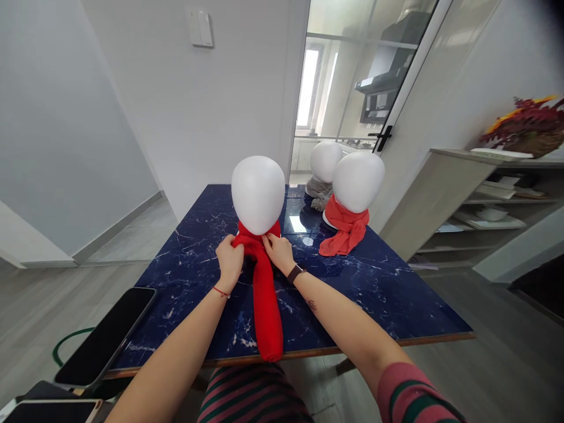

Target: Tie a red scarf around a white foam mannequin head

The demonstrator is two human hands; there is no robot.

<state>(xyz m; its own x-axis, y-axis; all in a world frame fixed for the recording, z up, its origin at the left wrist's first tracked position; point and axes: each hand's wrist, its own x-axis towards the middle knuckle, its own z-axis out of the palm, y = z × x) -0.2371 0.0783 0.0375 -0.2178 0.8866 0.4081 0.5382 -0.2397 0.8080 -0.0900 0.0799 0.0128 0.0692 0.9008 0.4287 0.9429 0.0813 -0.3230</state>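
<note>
A white foam mannequin head (258, 192) stands on the dark blue marble table (374, 282) right in front of me. A bright red scarf (267, 299) is wrapped at its neck and hangs down to the table's near edge. My left hand (229, 257) pinches the scarf at the left of the neck. My right hand (279, 251) grips the scarf at the right of the neck. Both hands are closed on the fabric, close together.
A second white head with an orange-red scarf (348, 226) stands at the back right, a third head with a grey scarf (323, 176) behind it. A black phone (108, 335) lies at the table's left edge. Shelves (480, 200) stand to the right.
</note>
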